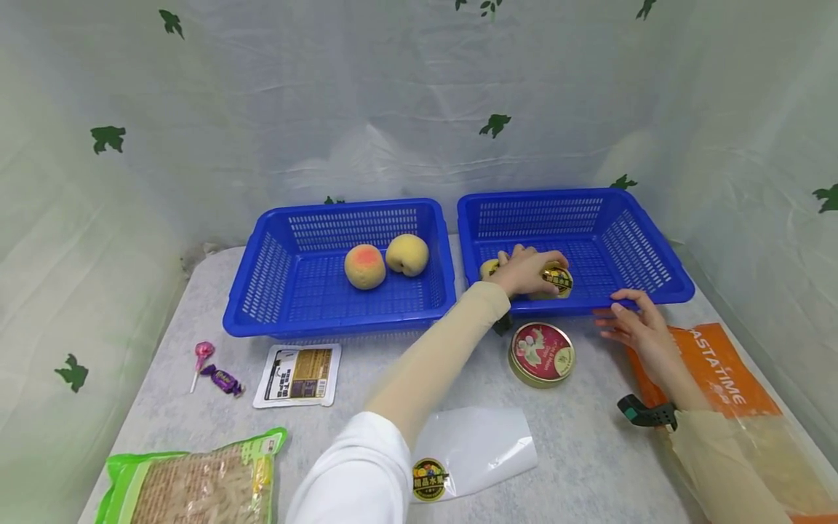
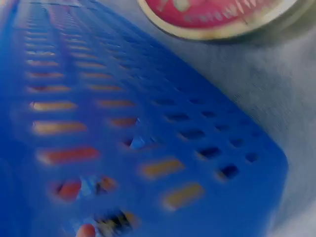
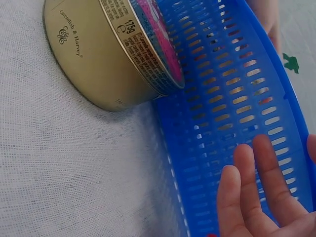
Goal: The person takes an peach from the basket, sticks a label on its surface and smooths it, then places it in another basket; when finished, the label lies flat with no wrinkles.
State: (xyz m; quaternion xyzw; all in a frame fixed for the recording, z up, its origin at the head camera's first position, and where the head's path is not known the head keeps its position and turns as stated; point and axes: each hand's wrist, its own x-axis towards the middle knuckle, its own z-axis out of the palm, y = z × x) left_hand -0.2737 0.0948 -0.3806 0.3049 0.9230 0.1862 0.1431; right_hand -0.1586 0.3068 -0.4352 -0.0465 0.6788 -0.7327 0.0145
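Observation:
My left hand [image 1: 526, 272] reaches into the right blue basket [image 1: 592, 255], fingers and thumb round a clear fruit bag with a round black-and-gold label [image 1: 558, 279]. A pale yellow fruit [image 1: 489, 267] shows beside that hand, partly covered by it. Through the slots of the basket wall [image 2: 237, 133], the left wrist view gives blurred glimpses of the label and a fingertip. My right hand [image 1: 644, 336] is at the basket's front right rim, fingers spread and holding nothing. In the right wrist view its fingers [image 3: 271, 173] extend along the outer wall. Just in front stands a round candy tin [image 1: 542, 354].
The left blue basket [image 1: 321, 291] holds two peaches [image 1: 365, 267]. In front lie a white food pouch [image 1: 299, 375], a lollipop [image 1: 204, 352], a purple wrapped candy [image 1: 224, 380], a green-edged bag [image 1: 196, 484] and a clear labelled bag [image 1: 481, 444]. An orange pasta bag [image 1: 727, 386] lies under the right forearm.

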